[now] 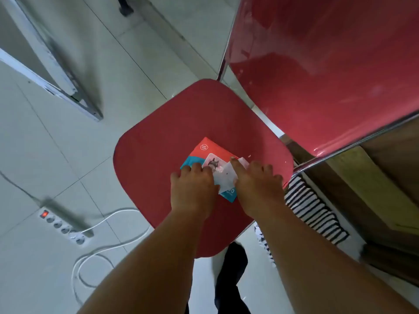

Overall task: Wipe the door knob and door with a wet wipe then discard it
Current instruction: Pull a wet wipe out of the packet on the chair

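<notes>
A red and blue wet wipe pack (205,150) lies flat on the red chair seat (163,137). My left hand (192,191) rests palm down on the pack's near left side, holding it in place. My right hand (256,186) is at the pack's right side, fingers pinching a white wipe or flap (224,177) lifted at the pack's opening. Whether that white sheet is a wipe or the sticker flap is unclear. No door knob is in view.
The chair's red backrest (328,64) rises at the upper right. A white door edge or frame (45,71) lies at upper left. A power strip (63,225) with a white cable (95,252) sits on the tiled floor at left. A striped cloth (315,211) lies at right.
</notes>
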